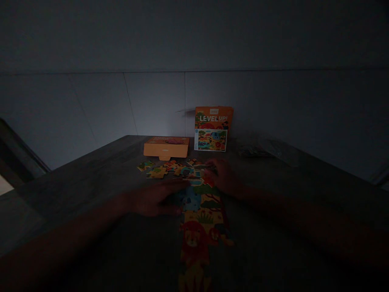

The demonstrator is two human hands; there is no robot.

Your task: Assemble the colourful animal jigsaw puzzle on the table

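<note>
A partly joined jigsaw puzzle (194, 239) runs in a strip toward me, showing a red lion and a blue elephant. My left hand (154, 198) lies with fingers stretched out along the strip's left side, fingertips at the elephant part. At the strip's far end, my right hand (223, 176) has its fingers curled round a reddish puzzle piece (208, 179); its grip is partly hidden in the dim light. Loose puzzle pieces (158, 172) are scattered just beyond my left hand.
An orange box (165, 151) lies behind the loose pieces. The "LEVEL UP!" box (214, 113) stands against the wall, with a picture card (210, 140) leaning on its front. Clear plastic packaging (273, 150) sits at the back right of the grey table (121, 162).
</note>
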